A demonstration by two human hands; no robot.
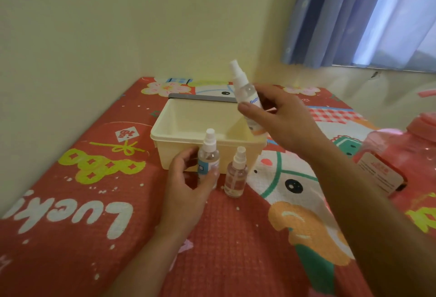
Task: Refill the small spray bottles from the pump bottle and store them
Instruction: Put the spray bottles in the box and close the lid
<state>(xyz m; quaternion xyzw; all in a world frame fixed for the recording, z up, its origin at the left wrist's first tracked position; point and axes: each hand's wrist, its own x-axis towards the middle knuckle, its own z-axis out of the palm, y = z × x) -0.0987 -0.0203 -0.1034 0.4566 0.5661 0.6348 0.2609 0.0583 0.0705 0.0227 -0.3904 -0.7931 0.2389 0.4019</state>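
Observation:
My right hand (280,119) grips a clear spray bottle with a blue-lettered label (243,86), tilted, raised over the right side of the cream plastic box (165,129). My left hand (186,185) holds a second small spray bottle with a blue label (208,155), upright on the mattress just in front of the box. A third clear spray bottle (236,174) stands upright beside it, untouched. The pink pump bottle (387,155) lies at the far right, partly cut off by my right arm.
The box is open with nothing seen inside; its grey lid (200,97) lies behind it. Everything sits on a red patterned mattress (94,202) against a cream wall. A blue curtain (354,13) hangs at the upper right.

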